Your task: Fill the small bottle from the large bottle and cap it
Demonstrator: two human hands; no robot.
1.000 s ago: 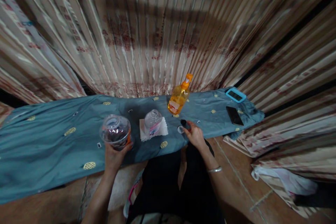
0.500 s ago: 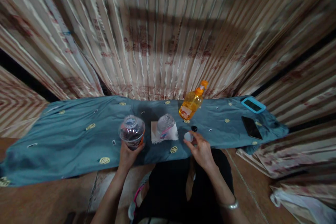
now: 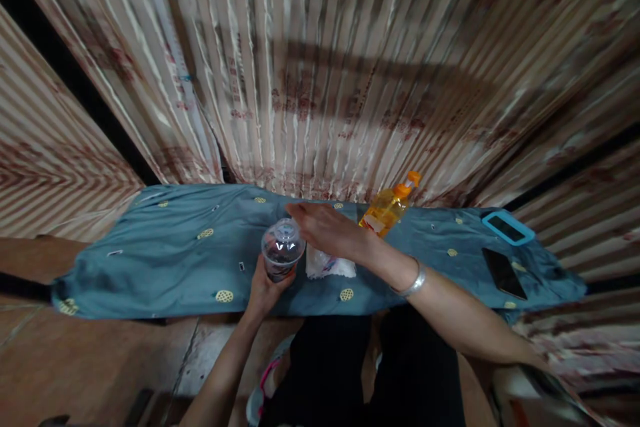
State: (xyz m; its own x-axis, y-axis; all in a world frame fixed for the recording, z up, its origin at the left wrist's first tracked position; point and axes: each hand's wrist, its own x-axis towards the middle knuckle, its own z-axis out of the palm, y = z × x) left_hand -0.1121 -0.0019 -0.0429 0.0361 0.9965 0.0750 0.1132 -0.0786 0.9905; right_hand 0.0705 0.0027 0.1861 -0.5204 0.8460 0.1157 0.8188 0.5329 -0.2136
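A clear plastic cup with a domed lid (image 3: 283, 250) stands on the cloth-covered table. My left hand (image 3: 267, 288) is wrapped around its lower part from the near side. My right hand (image 3: 325, 228) hovers beside and slightly beyond the lid, fingers together and bent down; whatever is in them is hidden. Under that wrist, a white wipe or napkin (image 3: 345, 268) lies on the cloth, and the clear domed piece on it is mostly covered by my arm. The small white disc and the black piece are out of sight.
Behind my right forearm stands an orange pump bottle (image 3: 385, 210). At the right end lie a blue-framed device (image 3: 507, 227) and a dark phone (image 3: 504, 273). The blue-green cloth (image 3: 165, 253) covers the narrow table, with striped curtains (image 3: 320, 113) close behind.
My right hand has swung left from the white disc to the cup's lid, its forearm now crossing the table. My left hand keeps its hold on the cup. The view has shifted left.
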